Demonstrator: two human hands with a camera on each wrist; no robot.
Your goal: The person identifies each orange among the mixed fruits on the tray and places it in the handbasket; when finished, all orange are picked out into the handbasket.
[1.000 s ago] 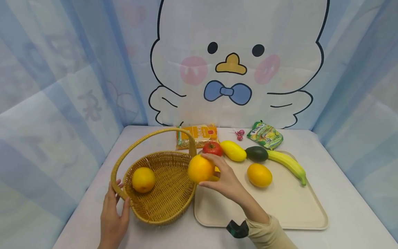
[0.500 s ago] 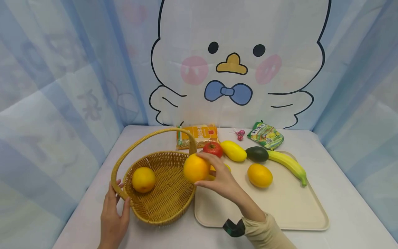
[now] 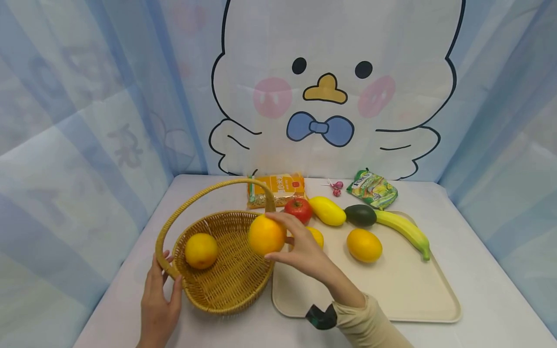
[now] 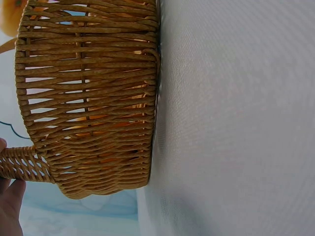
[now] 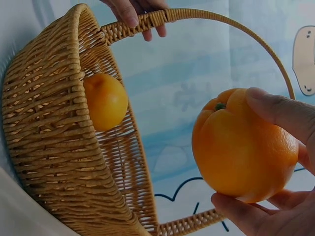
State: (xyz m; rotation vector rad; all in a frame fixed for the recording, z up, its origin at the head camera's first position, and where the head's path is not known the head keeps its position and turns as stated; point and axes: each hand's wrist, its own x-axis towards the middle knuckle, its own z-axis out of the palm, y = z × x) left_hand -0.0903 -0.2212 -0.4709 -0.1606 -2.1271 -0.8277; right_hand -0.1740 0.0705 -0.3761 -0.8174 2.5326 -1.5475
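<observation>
The tabletop bore a wicker basket, lower left of centre. The left hand, lower left, curled round its handle; the right hand, near centre, gripped an orange between widely parted thumb and fingers, at the basket's right side.

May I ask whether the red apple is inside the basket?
No, the red apple lies outside the basket, to its right in the head view.
</observation>
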